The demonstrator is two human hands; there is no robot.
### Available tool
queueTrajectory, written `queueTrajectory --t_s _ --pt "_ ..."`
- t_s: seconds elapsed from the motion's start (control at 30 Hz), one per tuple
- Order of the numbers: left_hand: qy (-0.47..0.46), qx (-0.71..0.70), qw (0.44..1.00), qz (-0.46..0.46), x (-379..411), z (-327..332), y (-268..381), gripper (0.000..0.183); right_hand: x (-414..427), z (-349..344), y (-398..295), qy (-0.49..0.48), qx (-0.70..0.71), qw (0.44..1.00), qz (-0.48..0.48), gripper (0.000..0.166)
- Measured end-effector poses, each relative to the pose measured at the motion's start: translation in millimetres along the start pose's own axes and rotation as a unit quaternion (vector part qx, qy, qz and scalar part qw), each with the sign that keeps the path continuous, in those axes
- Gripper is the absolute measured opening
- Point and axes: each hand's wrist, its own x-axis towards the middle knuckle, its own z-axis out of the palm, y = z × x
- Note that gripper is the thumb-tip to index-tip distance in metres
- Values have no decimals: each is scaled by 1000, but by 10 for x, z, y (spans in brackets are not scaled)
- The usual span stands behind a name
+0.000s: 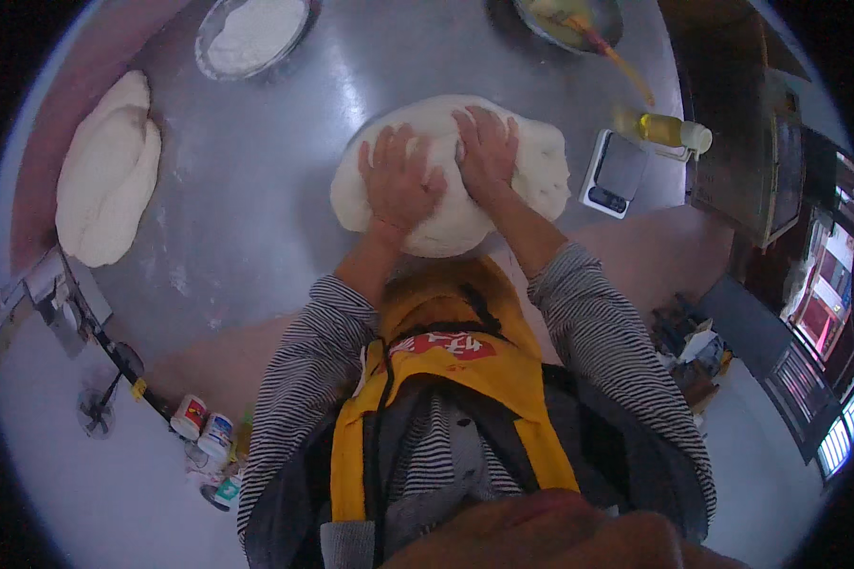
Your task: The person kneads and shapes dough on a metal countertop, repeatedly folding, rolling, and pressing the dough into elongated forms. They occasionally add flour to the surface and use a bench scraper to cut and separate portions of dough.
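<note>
A large mass of pale dough point(441, 238) lies on the grey metal worktop point(249, 178) right in front of me. My left hand point(402, 174) rests on the left part of the dough, palm down with its fingers spread. On the right part, my right hand point(487, 149) presses with spread fingers, and small dents show in the dough beside it. The undersides of both palms are hidden. Another long, folded piece of dough point(110, 178) lies at the worktop's left edge.
A bowl of white flour point(256, 35) stands at the back left. At the back right is a bowl point(608, 25) with a wooden-handled utensil point(619, 60) across its rim. A digital scale point(615, 171) and a bottle of yellow liquid point(662, 130) lie near the right edge.
</note>
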Motion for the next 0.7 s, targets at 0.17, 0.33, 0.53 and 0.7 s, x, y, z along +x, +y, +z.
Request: queueTrajectory --t_s 0.17,0.33,0.53,0.7 --pt "0 16 1000 -24 556 359 -367 37 540 171 100 4 32 998 60 37" --pt "-41 -3 998 -52 934 403 -557 26 1031 -74 731 -246 535 777 220 30" --pt "-61 -1 997 -57 938 436 -605 26 1289 -407 1880 -134 702 582 389 37" --pt "-158 -89 977 -113 903 215 -510 35 1763 -286 2123 -56 789 492 364 35"
